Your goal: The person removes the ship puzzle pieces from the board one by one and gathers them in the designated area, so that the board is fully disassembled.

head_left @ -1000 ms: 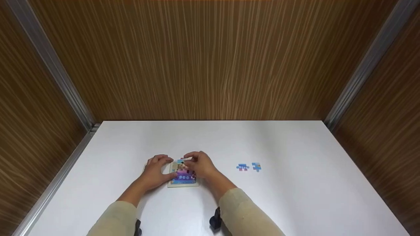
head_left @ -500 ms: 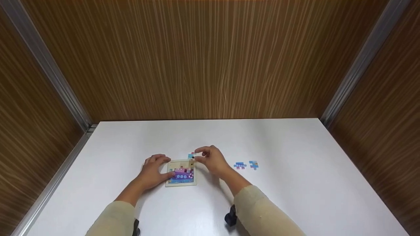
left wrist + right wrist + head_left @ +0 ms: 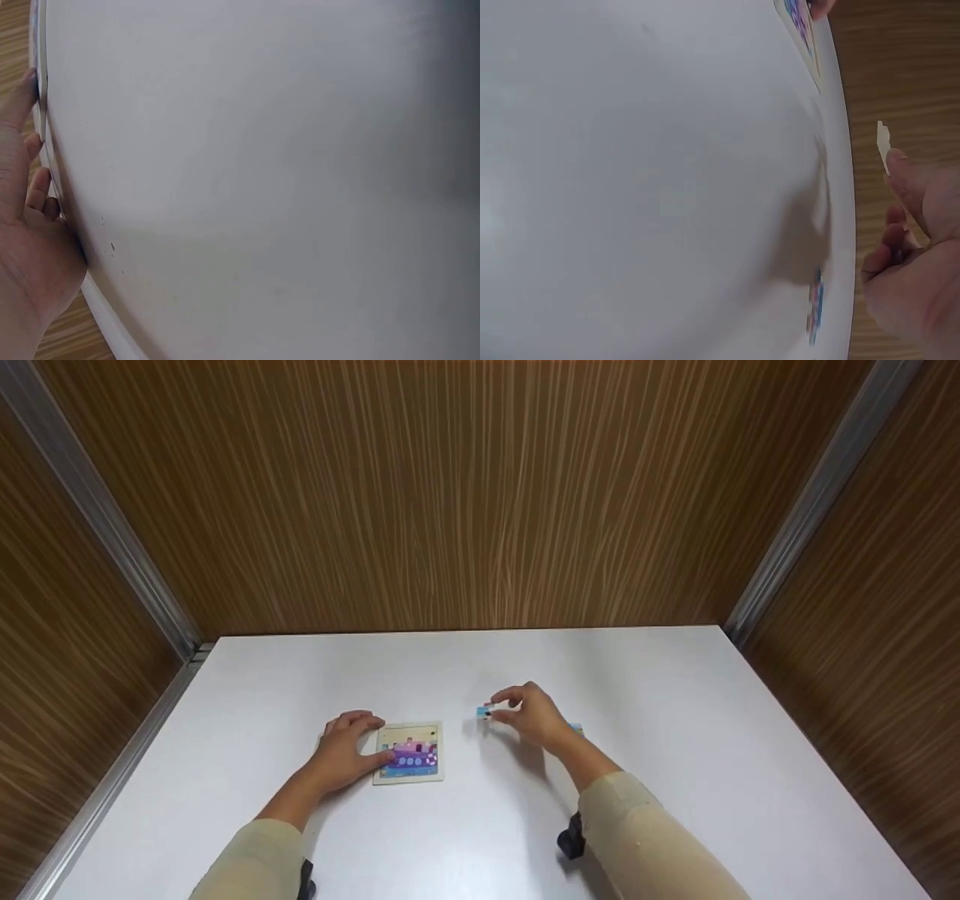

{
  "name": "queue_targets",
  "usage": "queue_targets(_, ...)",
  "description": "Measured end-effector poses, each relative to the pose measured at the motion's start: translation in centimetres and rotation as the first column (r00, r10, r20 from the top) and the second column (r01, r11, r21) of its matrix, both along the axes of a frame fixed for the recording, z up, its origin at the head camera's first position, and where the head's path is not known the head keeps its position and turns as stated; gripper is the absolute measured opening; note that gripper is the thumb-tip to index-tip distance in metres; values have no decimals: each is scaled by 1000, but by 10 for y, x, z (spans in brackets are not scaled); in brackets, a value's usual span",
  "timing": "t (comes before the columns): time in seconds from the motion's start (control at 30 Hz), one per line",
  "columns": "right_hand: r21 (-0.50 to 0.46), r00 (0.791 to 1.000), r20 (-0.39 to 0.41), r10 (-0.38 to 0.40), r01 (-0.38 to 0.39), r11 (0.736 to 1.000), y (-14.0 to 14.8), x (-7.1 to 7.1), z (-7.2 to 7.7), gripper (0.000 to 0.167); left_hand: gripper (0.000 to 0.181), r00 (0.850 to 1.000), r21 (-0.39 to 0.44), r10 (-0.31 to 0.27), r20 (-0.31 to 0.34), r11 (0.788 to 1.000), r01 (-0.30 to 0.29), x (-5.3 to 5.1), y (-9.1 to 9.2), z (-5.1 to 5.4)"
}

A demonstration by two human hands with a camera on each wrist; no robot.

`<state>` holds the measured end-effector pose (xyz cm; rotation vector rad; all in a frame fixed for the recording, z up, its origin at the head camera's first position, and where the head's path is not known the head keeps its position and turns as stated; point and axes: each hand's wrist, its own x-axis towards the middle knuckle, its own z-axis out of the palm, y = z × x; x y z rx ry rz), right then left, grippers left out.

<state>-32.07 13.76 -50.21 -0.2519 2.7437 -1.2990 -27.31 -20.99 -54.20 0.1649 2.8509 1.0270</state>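
A square puzzle board (image 3: 409, 780) with a pale frame lies on the white table; purple and blue pieces fill its lower part, and its upper part is bare tan. My left hand (image 3: 341, 751) rests on its left side, thumb over the picture and fingers along the upper left edge. To the right of the board, my right hand (image 3: 536, 718) pinches a light blue puzzle piece (image 3: 482, 712) between thumb and finger, above the table. The right wrist view shows that piece (image 3: 883, 142) edge-on, held clear of the surface by the right hand (image 3: 922, 232).
Loose puzzle pieces (image 3: 815, 307) lie on the table under the right hand; in the head view the right forearm mostly hides them, with one blue corner (image 3: 577, 728) showing. Wood-grain panels (image 3: 465, 495) stand behind the table and at both sides.
My right hand has lifted the light blue piece off the board's upper part and moved right with it, uncovering the tan area. My left hand has stayed on the board.
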Motion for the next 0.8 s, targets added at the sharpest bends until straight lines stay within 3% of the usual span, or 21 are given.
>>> queue_targets(0.17, 84, 1000, 22, 18, -20, 996, 18, -4, 1, 19, 74, 1000, -2, 7, 8, 1000, -7, -1, -1, 1)
queue_targets(0.4, 229, 990, -15, 141, -134, 964, 28, 0, -6, 16, 74, 1000, -5, 12, 18, 1000, -12, 1, -2, 0)
queue_targets(0.63, 304, 985, -42, 169, -148, 941, 33, 8, -8, 17, 72, 999, 6, 21, 26, 1000, -22, 1, -2, 1)
queue_targets(0.8, 310, 984, -66, 168, -140, 940, 35, 10, -10, 19, 71, 1000, 2, 11, 14, 1000, -11, 2, -3, 0)
